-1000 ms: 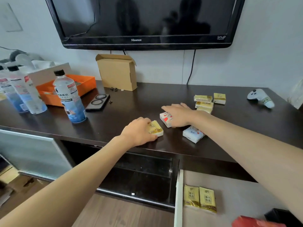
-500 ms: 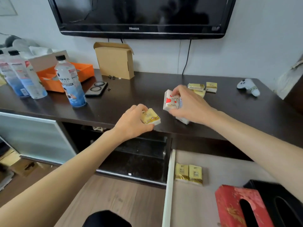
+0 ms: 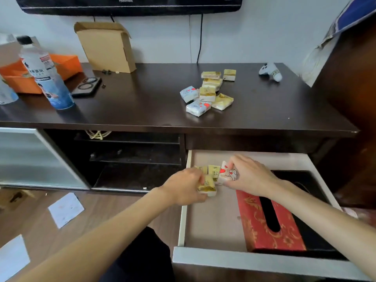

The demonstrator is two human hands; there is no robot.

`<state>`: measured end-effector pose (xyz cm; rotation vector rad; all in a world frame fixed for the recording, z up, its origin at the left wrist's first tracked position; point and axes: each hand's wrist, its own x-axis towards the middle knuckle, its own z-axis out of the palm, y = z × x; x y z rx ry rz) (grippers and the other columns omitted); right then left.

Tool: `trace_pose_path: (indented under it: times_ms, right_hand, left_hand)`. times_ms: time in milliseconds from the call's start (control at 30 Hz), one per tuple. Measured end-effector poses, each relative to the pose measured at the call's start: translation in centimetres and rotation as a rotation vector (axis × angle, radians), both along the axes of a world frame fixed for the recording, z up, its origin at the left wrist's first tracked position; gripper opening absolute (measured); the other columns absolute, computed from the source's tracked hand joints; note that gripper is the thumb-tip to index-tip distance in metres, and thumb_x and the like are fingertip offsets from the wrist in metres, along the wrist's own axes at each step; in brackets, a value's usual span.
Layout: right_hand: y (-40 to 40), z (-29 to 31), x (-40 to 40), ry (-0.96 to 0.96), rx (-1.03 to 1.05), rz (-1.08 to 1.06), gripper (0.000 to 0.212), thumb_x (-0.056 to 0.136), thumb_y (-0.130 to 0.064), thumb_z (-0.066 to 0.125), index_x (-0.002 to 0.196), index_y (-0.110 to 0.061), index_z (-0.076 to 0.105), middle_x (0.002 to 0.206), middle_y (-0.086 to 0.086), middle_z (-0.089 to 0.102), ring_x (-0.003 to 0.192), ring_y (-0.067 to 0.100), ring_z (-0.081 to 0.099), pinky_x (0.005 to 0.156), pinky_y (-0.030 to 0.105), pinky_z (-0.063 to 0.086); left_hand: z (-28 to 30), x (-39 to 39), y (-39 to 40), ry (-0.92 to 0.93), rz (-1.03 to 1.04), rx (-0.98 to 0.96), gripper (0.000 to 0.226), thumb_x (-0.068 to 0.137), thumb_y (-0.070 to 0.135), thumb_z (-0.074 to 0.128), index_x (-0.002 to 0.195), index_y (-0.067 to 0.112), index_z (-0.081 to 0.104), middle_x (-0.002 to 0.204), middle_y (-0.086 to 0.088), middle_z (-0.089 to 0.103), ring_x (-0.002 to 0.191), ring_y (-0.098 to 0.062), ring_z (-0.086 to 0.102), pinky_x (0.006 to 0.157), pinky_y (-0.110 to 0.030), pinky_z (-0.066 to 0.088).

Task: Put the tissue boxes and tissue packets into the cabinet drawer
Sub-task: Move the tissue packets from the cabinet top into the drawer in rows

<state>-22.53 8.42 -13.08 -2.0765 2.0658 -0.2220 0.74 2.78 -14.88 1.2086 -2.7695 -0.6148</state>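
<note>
The cabinet drawer (image 3: 184,222) is pulled open at the lower right. Inside it, my left hand (image 3: 183,189) grips a yellow tissue packet (image 3: 207,187) near the back left corner. My right hand (image 3: 249,175) holds a white tissue packet with red hearts (image 3: 226,175) just beside it. Two yellow packets (image 3: 213,171) lie on the drawer floor behind them. A red tissue box (image 3: 268,222) and a black tissue box (image 3: 305,180) sit at the drawer's right. Several more yellow and white packets (image 3: 207,93) lie in a heap on the dark cabinet top.
On the cabinet top stand a water bottle (image 3: 45,76), an orange tray (image 3: 67,64), a phone case (image 3: 86,86), a cardboard box (image 3: 106,46) and a white controller (image 3: 270,71). Left of the drawer is an open shelf bay (image 3: 134,159). Paper sheets (image 3: 65,208) lie on the wooden floor.
Both hands lifted their packets off the cabinet top and came down into the open drawer. The camera tilted downward, so the drawer now fills the lower view.
</note>
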Motion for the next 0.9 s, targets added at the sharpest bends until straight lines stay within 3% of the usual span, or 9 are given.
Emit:
trace_pose_path:
  times_ms: [100, 233, 400, 533, 733, 900]
  right_hand:
    - [1.0, -2.5, -0.1, 0.072, 0.051, 0.068, 0.038, 0.074, -0.059, 0.066, 0.093, -0.036, 0.042, 0.098, -0.014, 0.043, 0.088, 0.013, 0.048, 0.055, 0.024, 0.026]
    - [1.4, -3.9, -0.3, 0.086, 0.06, 0.086, 0.032, 0.076, -0.052, 0.066, 0.092, -0.034, 0.045, 0.098, -0.012, 0.044, 0.09, 0.014, 0.048, 0.059, 0.031, 0.033]
    - [1.2, -4.3, 0.5, 0.135, 0.067, 0.13, 0.03, 0.079, -0.044, 0.068, 0.1, -0.027, 0.053, 0.106, -0.007, 0.051, 0.098, 0.018, 0.053, 0.069, 0.033, 0.042]
    - [0.5, -5.1, 1.8, 0.189, 0.108, 0.152, 0.033, 0.081, -0.042, 0.071, 0.104, -0.025, 0.056, 0.112, -0.004, 0.055, 0.102, 0.02, 0.055, 0.078, 0.034, 0.047]
    - [-0.4, -7.2, 3.5, 0.276, 0.121, 0.181, 0.046, 0.082, -0.049, 0.072, 0.116, -0.021, 0.057, 0.118, 0.0, 0.056, 0.111, 0.022, 0.054, 0.076, 0.035, 0.044]
    - [-0.2, -8.6, 4.2, 0.261, 0.107, 0.142, 0.047, 0.082, -0.032, 0.071, 0.123, -0.018, 0.054, 0.123, 0.002, 0.051, 0.119, 0.023, 0.05, 0.075, 0.035, 0.047]
  left_hand:
    - [-2.9, -1.9, -0.4, -0.187, -0.167, -0.155, 0.039, 0.073, 0.049, 0.067, 0.099, 0.02, 0.059, 0.105, 0.001, 0.063, 0.101, -0.023, 0.058, 0.097, -0.035, 0.042]
    - [-5.6, -2.8, -1.5, -0.373, -0.271, -0.261, 0.045, 0.074, 0.052, 0.067, 0.105, 0.02, 0.06, 0.118, -0.002, 0.062, 0.117, -0.024, 0.054, 0.113, -0.041, 0.026]
    - [-7.4, -2.0, -1.8, -0.414, -0.325, -0.38, 0.058, 0.076, 0.055, 0.062, 0.122, 0.019, 0.058, 0.132, -0.004, 0.056, 0.127, -0.025, 0.046, 0.117, -0.042, 0.017]
    - [-8.0, -1.6, -1.6, -0.412, -0.275, -0.445, 0.047, 0.083, 0.052, 0.057, 0.117, 0.022, 0.064, 0.129, -0.006, 0.053, 0.132, -0.026, 0.036, 0.116, -0.049, 0.015]
    - [-7.8, -2.0, -1.1, -0.467, -0.197, -0.401, 0.037, 0.089, 0.04, 0.058, 0.119, 0.019, 0.064, 0.129, -0.005, 0.056, 0.13, -0.025, 0.039, 0.118, -0.055, 0.01]
    - [-7.7, -2.2, -0.9, -0.476, -0.169, -0.407, 0.034, 0.09, 0.029, 0.058, 0.122, 0.017, 0.062, 0.13, -0.007, 0.053, 0.13, -0.028, 0.039, 0.119, -0.053, 0.008]
